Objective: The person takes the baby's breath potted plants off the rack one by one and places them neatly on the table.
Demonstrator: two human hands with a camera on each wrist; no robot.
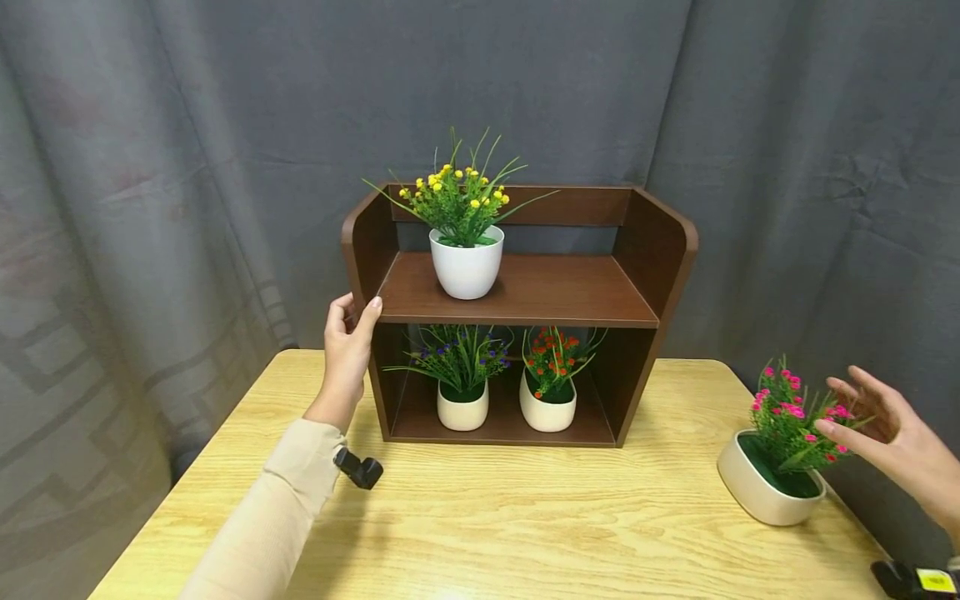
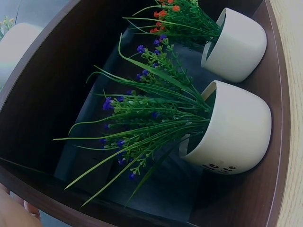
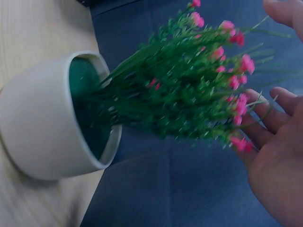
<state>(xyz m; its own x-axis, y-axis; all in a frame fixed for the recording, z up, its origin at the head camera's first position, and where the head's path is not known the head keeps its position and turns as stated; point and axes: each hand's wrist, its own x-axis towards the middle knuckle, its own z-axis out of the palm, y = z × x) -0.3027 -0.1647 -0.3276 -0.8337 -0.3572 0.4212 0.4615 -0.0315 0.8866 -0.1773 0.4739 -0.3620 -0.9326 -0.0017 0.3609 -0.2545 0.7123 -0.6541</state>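
My left hand holds the left side panel of a dark brown two-tier shelf, thumb on the front edge and fingers round the outside. At the far right, my right hand hovers beside the pink flowers of a potted plant. Its fingers are spread and loosely bent, with nothing gripped. In the right wrist view the hand is close to the blossoms, and the cream pot stands on the table. Whether the fingertips touch the leaves I cannot tell.
A white pot with yellow flowers stands on the upper tier. Below it are cream pots with purple flowers and orange-red flowers. Everything rests on a light wood table, with grey curtains behind.
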